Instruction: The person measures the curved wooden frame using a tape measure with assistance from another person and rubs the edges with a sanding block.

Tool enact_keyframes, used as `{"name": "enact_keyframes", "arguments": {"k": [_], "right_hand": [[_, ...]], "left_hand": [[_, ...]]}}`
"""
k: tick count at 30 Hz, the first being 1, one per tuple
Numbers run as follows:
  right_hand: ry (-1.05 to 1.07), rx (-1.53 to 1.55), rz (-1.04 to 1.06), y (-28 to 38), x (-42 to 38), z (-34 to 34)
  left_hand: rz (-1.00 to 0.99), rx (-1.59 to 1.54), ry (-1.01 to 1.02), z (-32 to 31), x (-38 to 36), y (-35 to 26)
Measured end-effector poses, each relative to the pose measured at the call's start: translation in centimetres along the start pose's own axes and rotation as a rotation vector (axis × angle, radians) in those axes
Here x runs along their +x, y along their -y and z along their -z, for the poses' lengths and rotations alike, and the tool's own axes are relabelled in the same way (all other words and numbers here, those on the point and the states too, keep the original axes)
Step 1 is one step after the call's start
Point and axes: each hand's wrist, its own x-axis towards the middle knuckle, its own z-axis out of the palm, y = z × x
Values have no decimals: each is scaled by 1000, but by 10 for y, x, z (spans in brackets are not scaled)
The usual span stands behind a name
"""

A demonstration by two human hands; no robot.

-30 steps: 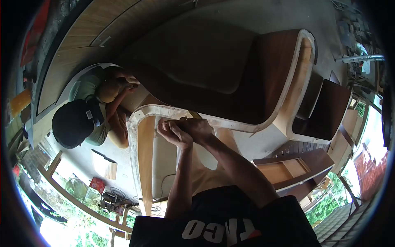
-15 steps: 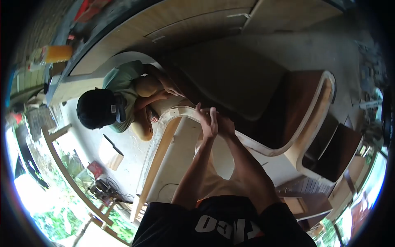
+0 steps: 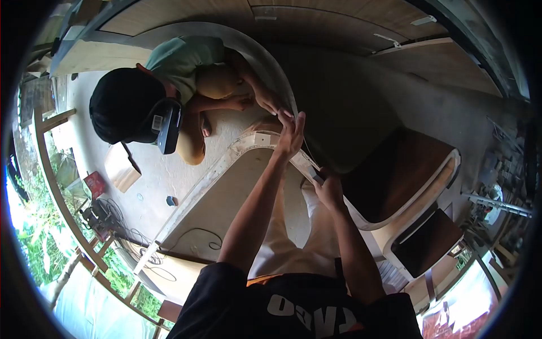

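Note:
A curved wooden furniture piece (image 3: 197, 195) with a pale, rough edge stands in front of me, its bent rim running under both my hands. My left hand (image 3: 290, 138) rests at the top of the bend, fingers stretched out along the rim. Lower and to the right, my right hand (image 3: 331, 191) is closed around a small grey block (image 3: 317, 176) held against the edge. Opposite me crouches a person in a black cap (image 3: 127, 107), with one hand (image 3: 267, 99) close to my left fingertips, by the same curve.
Dark brown curved panels (image 3: 395, 175) extend to the right. Left on the concrete floor lie a wooden offcut (image 3: 123, 168), a red box (image 3: 94, 184), a small dark blue object (image 3: 171, 200) and tangled cables (image 3: 116, 214). Large wooden boards (image 3: 333, 28) stand at the back.
My hands, close together before, are now apart: the left farther forward on the rim, the right lower and to the right, with the grey block showing. The view has shifted.

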Motion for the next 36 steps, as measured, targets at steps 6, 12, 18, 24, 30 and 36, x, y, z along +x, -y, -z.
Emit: {"name": "enact_keyframes", "arguments": {"k": [6,12,18,24,30,36], "right_hand": [[4,53,5,-2,0,4],[-61,83,56,3,6,5],[-191,-110,34,104,41,6],[-21,-14,129,124,-64,75],[94,105,-27,92,-177,154],[67,64,38,106,-202,170]], "left_hand": [[489,-268,205,-4,3,-13],[474,-353,219,-10,13,-2],[512,-563,298,26,19,27],[263,-315,290,49,-42,-38],[26,-265,815,-7,-197,-156],[201,-298,307,-45,-248,-130]]}}
